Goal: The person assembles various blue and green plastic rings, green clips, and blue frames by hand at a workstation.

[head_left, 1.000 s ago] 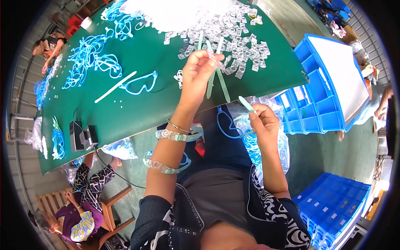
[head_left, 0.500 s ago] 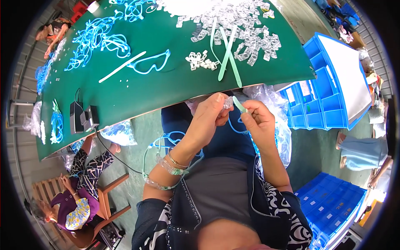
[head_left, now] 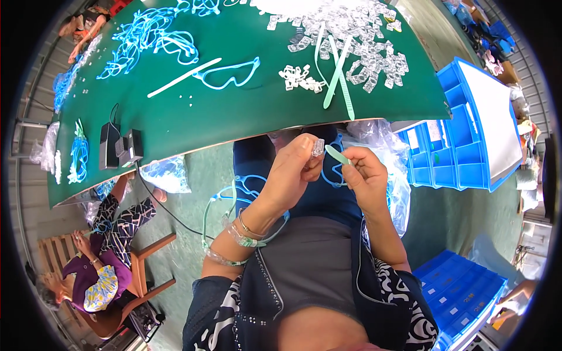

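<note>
In front of my lap, just below the table edge, my left hand [head_left: 291, 169] pinches a small clear plastic buckle [head_left: 318, 147] at its fingertips. Facing it, my right hand [head_left: 370, 178] grips a pale green strap [head_left: 336, 154] between thumb and fingers. The strap's free end points at the buckle, with a narrow gap between them. Behind the hands a blue goggle frame [head_left: 333, 174] shows in part over my lap; whether it joins the strap is hidden. Another blue frame with a green strap and clear buckles [head_left: 237, 235] hangs around my left forearm.
On the green table [head_left: 234, 120] lie clear buckles [head_left: 374, 67] in a heap, small white clips [head_left: 300, 79], loose green straps [head_left: 336, 82], a blue goggle frame [head_left: 234, 76] and tangled blue frames [head_left: 146, 41]. Blue bins [head_left: 477, 128] stand at right. A seated person [head_left: 99, 269] is at lower left.
The strap end has tilted lower and sits slightly apart from the buckle. My view has shifted, so the table's things appear farther right. A person at the far right has moved.
</note>
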A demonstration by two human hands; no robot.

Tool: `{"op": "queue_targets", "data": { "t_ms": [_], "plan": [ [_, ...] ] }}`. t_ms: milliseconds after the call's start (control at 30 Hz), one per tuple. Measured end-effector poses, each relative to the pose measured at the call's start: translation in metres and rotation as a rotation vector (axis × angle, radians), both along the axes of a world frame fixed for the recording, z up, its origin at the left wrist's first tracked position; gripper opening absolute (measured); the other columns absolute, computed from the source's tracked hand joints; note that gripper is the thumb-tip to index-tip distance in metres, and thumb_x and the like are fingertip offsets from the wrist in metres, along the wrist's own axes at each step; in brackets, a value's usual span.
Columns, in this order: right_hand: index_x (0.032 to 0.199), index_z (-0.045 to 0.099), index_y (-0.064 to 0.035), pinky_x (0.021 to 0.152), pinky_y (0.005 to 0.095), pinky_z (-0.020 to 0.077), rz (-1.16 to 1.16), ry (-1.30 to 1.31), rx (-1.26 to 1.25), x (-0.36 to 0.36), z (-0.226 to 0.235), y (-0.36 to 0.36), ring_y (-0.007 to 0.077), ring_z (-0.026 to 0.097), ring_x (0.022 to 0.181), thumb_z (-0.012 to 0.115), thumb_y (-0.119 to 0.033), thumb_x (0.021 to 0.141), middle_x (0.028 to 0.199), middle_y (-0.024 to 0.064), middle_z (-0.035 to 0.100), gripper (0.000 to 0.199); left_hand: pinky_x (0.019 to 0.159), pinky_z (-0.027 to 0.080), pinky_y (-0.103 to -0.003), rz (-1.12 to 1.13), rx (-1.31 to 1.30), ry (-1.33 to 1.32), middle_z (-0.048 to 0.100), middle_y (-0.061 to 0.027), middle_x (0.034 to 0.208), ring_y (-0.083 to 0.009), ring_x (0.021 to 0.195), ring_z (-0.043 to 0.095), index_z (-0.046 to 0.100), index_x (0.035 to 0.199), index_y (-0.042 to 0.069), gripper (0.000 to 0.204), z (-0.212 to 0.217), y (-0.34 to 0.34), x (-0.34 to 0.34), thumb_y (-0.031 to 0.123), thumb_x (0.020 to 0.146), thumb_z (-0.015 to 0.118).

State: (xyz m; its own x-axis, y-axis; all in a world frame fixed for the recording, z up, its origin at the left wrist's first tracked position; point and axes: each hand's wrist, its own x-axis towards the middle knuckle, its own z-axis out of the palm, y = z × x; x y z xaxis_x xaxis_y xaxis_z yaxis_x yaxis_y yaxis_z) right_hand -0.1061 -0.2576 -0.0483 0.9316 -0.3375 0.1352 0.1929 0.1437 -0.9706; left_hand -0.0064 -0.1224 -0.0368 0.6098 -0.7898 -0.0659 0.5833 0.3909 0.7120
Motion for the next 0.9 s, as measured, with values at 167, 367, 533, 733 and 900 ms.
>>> {"op": "queue_targets", "data": {
  "t_ms": [167, 367, 533, 733, 900],
  "plan": [
    [0.102, 0.054, 0.0023, 0.058, 0.0159, 0.034, 0.023, -0.002, -0.025, 0.002, 0.001, 0.004, 0.0015, 0.044, 0.066, 0.056, 0.001, 0.086, 0.079, -0.0019, 0.052, 0.017, 0.051, 0.024, -0.021, -0.009, 0.0, 0.006, 0.035, 0.0027, 0.068, -0.0067, 0.056, 0.03, 0.048, 0.088, 0.006, 0.028, 0.0, 0.003, -0.003, 0.032, 0.096, 0.04],
    [0.102, 0.053, 0.0018, 0.057, 0.0161, 0.0334, 0.055, 0.003, -0.025, 0.007, -0.001, 0.011, 0.0015, 0.044, 0.066, 0.057, -0.001, 0.085, 0.079, -0.0022, 0.052, 0.018, 0.049, 0.023, -0.021, -0.042, -0.011, 0.003, 0.036, 0.0028, 0.067, -0.0065, 0.054, 0.029, 0.05, 0.092, 0.004, 0.026, -0.011, 0.006, -0.004, 0.029, 0.095, 0.043],
    [0.099, 0.055, -0.0001, 0.059, 0.019, 0.0381, -0.064, -0.101, -0.211, 0.013, -0.004, 0.01, 0.0053, 0.047, 0.071, 0.061, -0.002, 0.082, 0.088, 0.0027, 0.052, 0.019, 0.052, 0.034, -0.021, 0.083, 0.333, -0.416, 0.051, -0.0005, 0.07, -0.0066, 0.058, 0.041, 0.054, 0.089, 0.004, 0.022, -0.007, 0.014, 0.0, 0.024, 0.094, 0.047],
    [0.089, 0.057, -0.0008, 0.058, 0.0202, 0.039, -0.18, -0.182, -0.802, 0.02, 0.001, 0.008, 0.0085, 0.048, 0.069, 0.061, -0.007, 0.084, 0.098, 0.0044, 0.047, 0.009, 0.052, 0.042, -0.027, 0.148, 0.519, -0.82, 0.056, -0.0092, 0.067, -0.0131, 0.055, 0.052, 0.056, 0.091, 0.001, 0.011, -0.002, 0.019, 0.002, 0.011, 0.086, 0.057],
    [0.084, 0.055, -0.0006, 0.056, 0.0187, 0.0359, 0.092, -0.097, 0.07, 0.013, -0.005, 0.004, 0.0063, 0.044, 0.065, 0.056, -0.013, 0.088, 0.098, 0.0047, 0.046, 0.013, 0.052, 0.042, -0.029, 0.181, 0.477, -0.972, 0.057, -0.0115, 0.069, -0.0192, 0.053, 0.054, 0.057, 0.092, 0.002, 0.012, 0.006, 0.022, 0.007, 0.01, 0.085, 0.058]
  ]
}}
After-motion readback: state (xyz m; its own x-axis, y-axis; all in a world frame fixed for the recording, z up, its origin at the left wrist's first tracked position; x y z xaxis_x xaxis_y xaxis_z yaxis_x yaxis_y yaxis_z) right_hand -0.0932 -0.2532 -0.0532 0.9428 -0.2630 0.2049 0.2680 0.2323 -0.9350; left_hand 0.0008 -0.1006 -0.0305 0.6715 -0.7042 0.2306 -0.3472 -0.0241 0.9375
